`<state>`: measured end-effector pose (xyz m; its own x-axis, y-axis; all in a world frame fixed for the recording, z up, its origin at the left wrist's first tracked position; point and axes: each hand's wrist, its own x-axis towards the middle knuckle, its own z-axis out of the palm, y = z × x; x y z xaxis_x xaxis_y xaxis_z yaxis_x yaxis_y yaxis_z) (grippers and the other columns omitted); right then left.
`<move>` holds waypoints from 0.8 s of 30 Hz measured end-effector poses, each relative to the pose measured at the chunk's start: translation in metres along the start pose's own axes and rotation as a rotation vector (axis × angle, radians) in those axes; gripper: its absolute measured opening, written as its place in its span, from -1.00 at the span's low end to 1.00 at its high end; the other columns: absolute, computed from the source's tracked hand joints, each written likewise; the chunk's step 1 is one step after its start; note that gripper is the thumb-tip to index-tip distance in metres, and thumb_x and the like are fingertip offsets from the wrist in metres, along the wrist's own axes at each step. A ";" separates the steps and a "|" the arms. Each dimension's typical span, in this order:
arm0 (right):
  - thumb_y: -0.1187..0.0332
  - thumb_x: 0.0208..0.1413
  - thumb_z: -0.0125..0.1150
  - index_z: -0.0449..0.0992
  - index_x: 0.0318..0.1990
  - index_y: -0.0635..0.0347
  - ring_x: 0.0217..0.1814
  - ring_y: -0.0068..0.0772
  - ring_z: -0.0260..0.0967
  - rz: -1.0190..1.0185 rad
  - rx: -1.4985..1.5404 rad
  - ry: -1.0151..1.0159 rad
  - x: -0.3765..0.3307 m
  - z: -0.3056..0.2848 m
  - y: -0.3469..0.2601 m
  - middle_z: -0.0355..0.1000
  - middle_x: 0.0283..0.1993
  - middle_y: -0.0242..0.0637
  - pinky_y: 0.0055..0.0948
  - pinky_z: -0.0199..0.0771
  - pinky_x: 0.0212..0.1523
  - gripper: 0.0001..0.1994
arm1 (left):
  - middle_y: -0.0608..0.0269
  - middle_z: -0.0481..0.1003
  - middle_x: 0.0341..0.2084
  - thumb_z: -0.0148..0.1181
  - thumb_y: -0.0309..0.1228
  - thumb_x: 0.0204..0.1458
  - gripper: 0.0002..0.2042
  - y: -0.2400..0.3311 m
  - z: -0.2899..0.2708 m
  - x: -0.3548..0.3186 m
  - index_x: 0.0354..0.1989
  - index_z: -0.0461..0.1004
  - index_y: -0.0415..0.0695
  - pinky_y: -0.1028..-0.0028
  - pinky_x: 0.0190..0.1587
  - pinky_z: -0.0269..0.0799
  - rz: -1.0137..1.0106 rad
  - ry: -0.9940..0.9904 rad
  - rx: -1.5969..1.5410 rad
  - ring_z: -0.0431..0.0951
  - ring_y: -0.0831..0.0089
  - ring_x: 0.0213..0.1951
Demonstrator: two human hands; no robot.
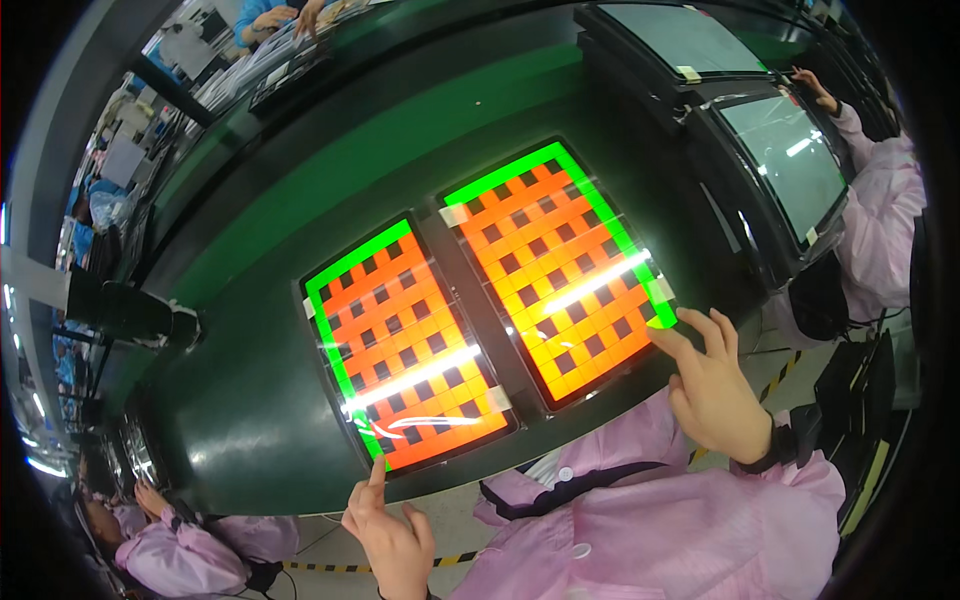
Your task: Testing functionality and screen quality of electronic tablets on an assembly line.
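Note:
Two lit touchscreen panels lie side by side on the green work surface. The left panel (405,350) and the right panel (555,280) both show orange and yellow grids with scattered dark squares and a part-green border. My left hand (395,540) holds nothing; its index finger points out to the lower left corner of the left panel, at the end of the green strip, with the other fingers loosely bent. My right hand (720,395) has its fingers apart, a fingertip at the right panel's lower right corner, where the green strip ends. Small pale tabs stick to the panels' edges.
At the right, dark panels (790,165) stand on the line beside a person in pink (880,230). Another person in pink (200,550) sits at lower left. A black cylindrical fixture (135,310) juts in from the left. Across the far side, a person's hands (280,15) work.

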<state>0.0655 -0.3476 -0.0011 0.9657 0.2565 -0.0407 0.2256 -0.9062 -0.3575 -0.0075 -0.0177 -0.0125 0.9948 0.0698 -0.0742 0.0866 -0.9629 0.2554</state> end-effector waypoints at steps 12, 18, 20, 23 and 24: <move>0.41 -0.19 0.15 0.30 0.03 0.35 0.21 -0.07 0.14 -0.420 0.063 -0.068 0.022 0.021 -0.042 0.31 0.09 -0.17 0.05 0.01 0.19 -0.49 | 0.29 0.44 -0.21 0.07 -0.44 -0.15 -0.38 0.060 0.017 0.039 0.22 0.21 -0.10 0.32 -0.04 0.10 0.382 -0.134 -0.200 0.31 0.37 -0.03; 0.44 -0.05 0.03 0.25 0.01 0.39 0.18 -0.02 0.13 -0.485 0.168 0.110 0.114 0.010 -0.014 0.28 0.01 0.04 -0.02 0.11 0.13 -0.58 | 0.03 0.31 -0.12 0.02 -0.59 -0.13 -0.50 0.048 -0.006 0.135 0.09 0.18 -0.27 0.17 -0.01 0.12 0.533 0.178 -0.220 0.29 0.09 -0.09; 0.43 -0.01 -0.01 0.25 0.00 0.37 0.21 0.01 0.10 -0.503 0.157 0.147 0.159 0.016 -0.018 0.27 0.04 0.03 -0.02 0.11 0.14 -0.62 | -0.01 0.31 -0.10 0.00 -0.60 -0.12 -0.53 0.043 -0.006 0.183 0.06 0.16 -0.28 0.18 0.02 0.12 0.571 0.229 -0.176 0.29 0.09 -0.05; 0.40 0.03 -0.03 0.22 0.02 0.36 0.24 0.04 0.08 -0.550 0.066 0.239 0.213 0.041 -0.016 0.29 0.03 0.01 0.00 0.09 0.16 -0.62 | -0.01 0.33 -0.01 -0.05 -0.59 -0.08 -0.55 0.047 0.003 0.227 0.05 0.11 -0.29 0.22 0.09 0.09 0.505 0.147 -0.112 0.29 0.11 0.03; 0.39 0.04 -0.04 0.22 0.02 0.36 0.25 0.04 0.07 -0.494 0.057 0.183 0.219 0.041 -0.015 0.31 0.01 0.01 0.02 0.07 0.17 -0.62 | -0.01 0.33 -0.01 -0.05 -0.59 -0.08 -0.55 0.050 0.005 0.231 0.05 0.11 -0.29 0.22 0.09 0.09 0.518 0.148 -0.112 0.29 0.11 0.03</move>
<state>0.2687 -0.2641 -0.0428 0.7540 0.5808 0.3067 0.6568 -0.6713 -0.3433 0.2261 -0.0511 -0.0220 0.9052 -0.3620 0.2227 -0.4190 -0.8480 0.3244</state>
